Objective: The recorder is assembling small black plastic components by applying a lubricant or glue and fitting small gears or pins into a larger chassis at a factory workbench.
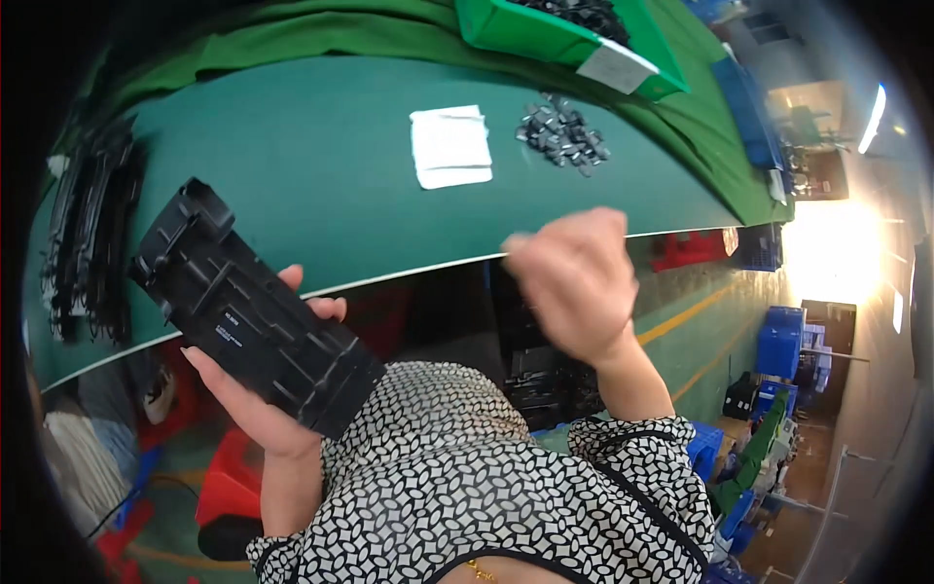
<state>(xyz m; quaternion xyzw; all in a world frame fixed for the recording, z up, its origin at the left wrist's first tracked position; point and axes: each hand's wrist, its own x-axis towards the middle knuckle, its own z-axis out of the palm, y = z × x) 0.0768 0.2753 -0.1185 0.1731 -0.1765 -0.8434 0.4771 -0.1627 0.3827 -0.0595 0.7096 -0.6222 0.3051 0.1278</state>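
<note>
My left hand [248, 409] grips a long black moulded plastic housing [258, 321] from beneath, its thumb along the near side and fingertips showing at the far side. The housing is tilted, one end over the green table and the other close to my patterned top. It has ribs, recesses and a small pale printed mark. My right hand [579, 282] is raised just in front of the table edge, back of the hand showing. Motion smears its fingers, so whether it holds anything is unclear. Beyond it lies a loose pile of small black pieces [562, 133], beside a folded white cloth or paper [450, 146].
Several long black parts [92, 234] lie in a row at the table's left end. A green bin [662, 73] of black pieces stands at the back, on green cloth [341, 34]. A red stool [232, 482] is at lower left, near another person's legs [92, 453].
</note>
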